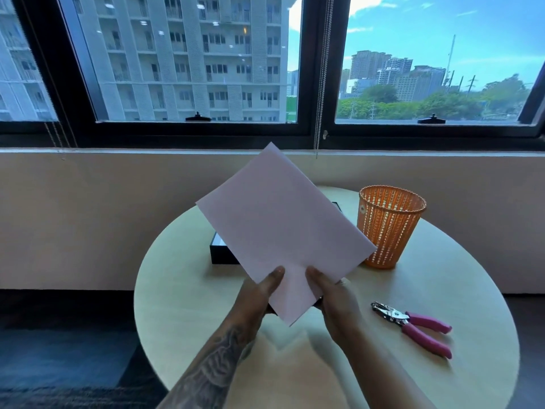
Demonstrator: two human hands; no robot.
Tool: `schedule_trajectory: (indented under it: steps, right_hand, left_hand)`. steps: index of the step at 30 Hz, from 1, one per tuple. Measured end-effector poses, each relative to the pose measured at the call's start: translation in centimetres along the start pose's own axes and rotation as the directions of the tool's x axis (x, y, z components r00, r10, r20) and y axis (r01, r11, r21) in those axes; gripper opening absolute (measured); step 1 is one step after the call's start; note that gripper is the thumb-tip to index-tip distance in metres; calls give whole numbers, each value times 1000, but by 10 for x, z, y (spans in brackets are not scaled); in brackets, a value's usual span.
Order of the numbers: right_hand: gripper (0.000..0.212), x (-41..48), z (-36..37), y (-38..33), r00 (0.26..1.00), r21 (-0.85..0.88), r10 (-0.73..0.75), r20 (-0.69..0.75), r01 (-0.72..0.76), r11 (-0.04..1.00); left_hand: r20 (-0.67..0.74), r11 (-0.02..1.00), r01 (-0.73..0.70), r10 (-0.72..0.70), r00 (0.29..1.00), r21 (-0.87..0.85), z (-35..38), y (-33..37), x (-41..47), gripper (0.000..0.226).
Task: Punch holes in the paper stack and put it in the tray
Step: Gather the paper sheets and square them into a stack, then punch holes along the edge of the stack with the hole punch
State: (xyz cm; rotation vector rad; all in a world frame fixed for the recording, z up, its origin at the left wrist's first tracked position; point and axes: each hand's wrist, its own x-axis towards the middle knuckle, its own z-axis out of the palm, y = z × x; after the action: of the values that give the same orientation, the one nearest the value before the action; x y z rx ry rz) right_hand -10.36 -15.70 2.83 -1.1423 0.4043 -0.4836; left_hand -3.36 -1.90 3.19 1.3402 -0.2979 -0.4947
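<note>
**A:** What is there, and how many of each?

**B:** One round table (206, 290) with a pale top. One paper stack (283, 231), pale and blank, is held in the air above the table's middle. It is tilted like a diamond, with its lowest corner toward the table's near edge. One black tray (222, 255) sits on the table's middle, mostly hidden behind the paper. One orange mesh basket (386, 231) stands upright on the table's far right part. There are two hands over the table's near middle. One pink-handled hole punch (413, 324) lies on the table's right side, untouched.

**A:** And how does the paper sit in the fingers?

**B:** The left hand (259, 293) pinches the lower left edge, with its thumb flat on the near face. The right hand (333, 293) pinches the lower right edge the same way. The other fingers are behind the paper, out of sight. The lowest corner hangs between the two hands.
</note>
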Motion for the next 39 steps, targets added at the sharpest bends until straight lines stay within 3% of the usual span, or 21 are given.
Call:
schedule_trajectory:
  steps: [5,9,12,14,17,19,23,28,34,36,39]
  right_hand:
    - [12,0,-7,4,1000,-115,11,10,-9,993]
    - [10,1,-33,-4,992,-439,-90,91,121,890]
    - [8,1,-58,-16,963,-678,-209,170,268,685]
    - [8,0,-75,-21,950,-835,-260,172,281,474]
    - [23,-3,-97,-24,939,-979,-315,142,179,93]
    - [36,-5,-105,-21,956,-999,-289,53,48,-25]
    - [30,-5,-107,-13,960,-999,-280,18,31,42]
    - [28,1,-92,-8,963,-986,-237,130,150,67]
    - [37,7,-48,-2,933,-921,-181,310,342,186]
    - [40,7,-50,-4,914,-908,-174,367,392,145]
    - [55,0,-72,-12,949,-963,-172,264,270,13]
  left_hand:
    - [-145,977,-122,148,978,177,-4,-11,3,4]
    - [-178,966,-181,214,961,182,-13,-13,4,8]
    - [-214,959,-216,253,943,185,-22,-16,8,7]
    - [-209,952,-217,262,942,217,-24,-18,12,6]
    - [-201,949,-227,272,941,219,-22,-19,13,13]
    - [-203,949,-238,280,938,208,-22,-21,14,12]
    - [-222,952,-250,286,932,177,-24,-23,15,9]
    - [-235,960,-224,259,937,166,-25,-25,17,6]
    - [-233,960,-232,265,936,159,-26,-23,14,6]
    - [-237,961,-234,264,935,150,-27,-22,13,8]
    - [-242,965,-231,255,936,123,-28,-23,14,9]
